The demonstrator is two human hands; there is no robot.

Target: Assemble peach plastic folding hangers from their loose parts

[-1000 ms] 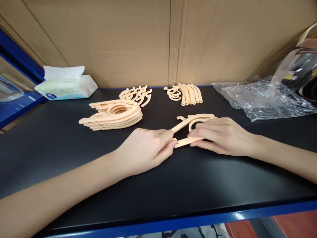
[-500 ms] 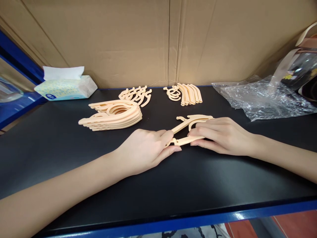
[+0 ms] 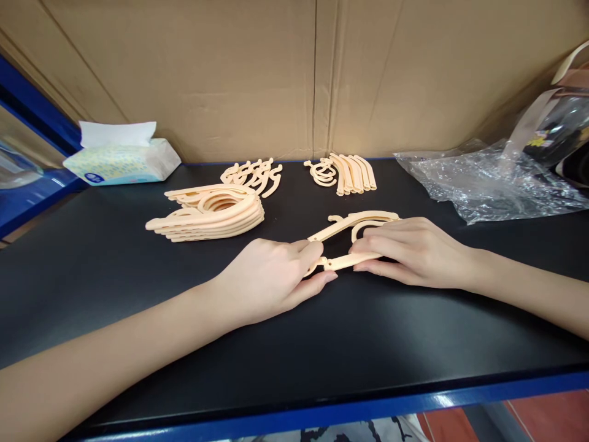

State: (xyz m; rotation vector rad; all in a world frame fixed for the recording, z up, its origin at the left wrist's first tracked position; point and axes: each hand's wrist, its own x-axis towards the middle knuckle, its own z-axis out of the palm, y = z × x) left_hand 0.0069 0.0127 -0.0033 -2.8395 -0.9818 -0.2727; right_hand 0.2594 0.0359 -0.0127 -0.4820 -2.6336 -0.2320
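A peach plastic folding hanger [image 3: 350,228] lies on the black tabletop [image 3: 294,331] between my hands. My left hand [image 3: 271,276] pinches its left joint end with thumb and fingers. My right hand [image 3: 409,252] lies over its right part, fingers curled and pressing the lower arm piece down. The hanger's two arms meet at a small hinge by my left fingertips.
A stack of finished peach hangers [image 3: 209,213] lies left of centre. Behind it are loose hook pieces [image 3: 253,175] and a row of curved arm pieces [image 3: 347,174]. A tissue pack [image 3: 122,161] sits far left, crumpled clear plastic [image 3: 488,181] far right, a cardboard wall [image 3: 294,73] behind.
The hanger's upper arm has swung slightly left and its lower arm end has joined at the hinge by my left fingertips. Both hands stay nearly in place.
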